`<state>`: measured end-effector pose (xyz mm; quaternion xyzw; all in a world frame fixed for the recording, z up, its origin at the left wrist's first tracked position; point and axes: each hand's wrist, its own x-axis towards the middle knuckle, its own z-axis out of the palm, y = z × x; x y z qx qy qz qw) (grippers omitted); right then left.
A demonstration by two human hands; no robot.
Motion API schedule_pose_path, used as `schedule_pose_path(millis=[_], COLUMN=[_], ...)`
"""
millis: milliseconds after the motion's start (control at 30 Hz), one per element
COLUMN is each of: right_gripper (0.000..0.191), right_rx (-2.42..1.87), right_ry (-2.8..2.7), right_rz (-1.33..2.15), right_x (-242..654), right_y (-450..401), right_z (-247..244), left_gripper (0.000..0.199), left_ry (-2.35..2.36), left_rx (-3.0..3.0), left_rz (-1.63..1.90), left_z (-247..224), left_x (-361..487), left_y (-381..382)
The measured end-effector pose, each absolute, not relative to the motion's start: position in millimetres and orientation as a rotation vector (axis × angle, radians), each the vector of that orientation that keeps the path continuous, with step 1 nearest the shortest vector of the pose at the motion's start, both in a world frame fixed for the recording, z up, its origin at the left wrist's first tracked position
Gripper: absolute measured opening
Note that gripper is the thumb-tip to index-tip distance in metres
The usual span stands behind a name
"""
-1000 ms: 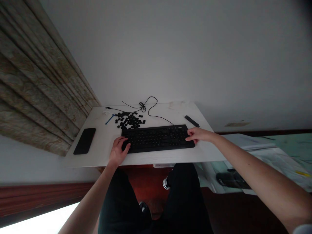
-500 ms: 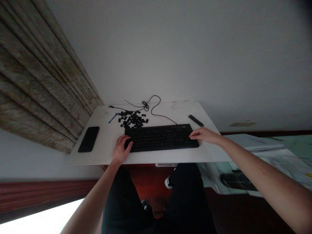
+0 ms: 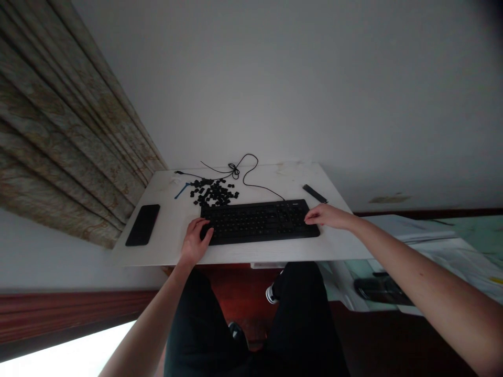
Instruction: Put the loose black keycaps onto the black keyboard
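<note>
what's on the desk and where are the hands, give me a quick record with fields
left hand: left hand on the left end of the black keyboard
right hand: right hand, fingers on the keyboard's right end
surface: white desk
loose parts: pile of black keycaps behind the keyboard
cable: black cable, knotted, running to the keyboard
left of keyboard: black smartphone
near pile: small blue tool
behind right end: black bar
</note>
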<state>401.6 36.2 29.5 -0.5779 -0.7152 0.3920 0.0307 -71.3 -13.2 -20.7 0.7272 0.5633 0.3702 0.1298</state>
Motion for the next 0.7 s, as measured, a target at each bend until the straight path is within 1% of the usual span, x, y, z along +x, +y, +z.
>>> schedule_pose_path(millis=[100,400,567,700], right_gripper=[0.025,0.045,0.053,0.053], right_rx=[-1.787,-1.961,-1.993,-1.883], right_ry=[-2.161,-1.918,-1.876,-1.846], right_rz=[1.221,1.459,1.46,1.377], right_x=[401,399,397,395], right_y=[40,49,48,31], right_z=[28,25,24,28], left_gripper=[0.027,0.029,0.03,0.028], left_ry=[1.642,1.635,1.64,1.649], left_rx=[2.115,2.142,2.128,2.099], left_rz=[1.077,1.075,1.064,1.09], left_z=[-21,-21,-20,-20], left_x=[-71,-69,-69,-71], left_y=[-13,-15,-16,-14])
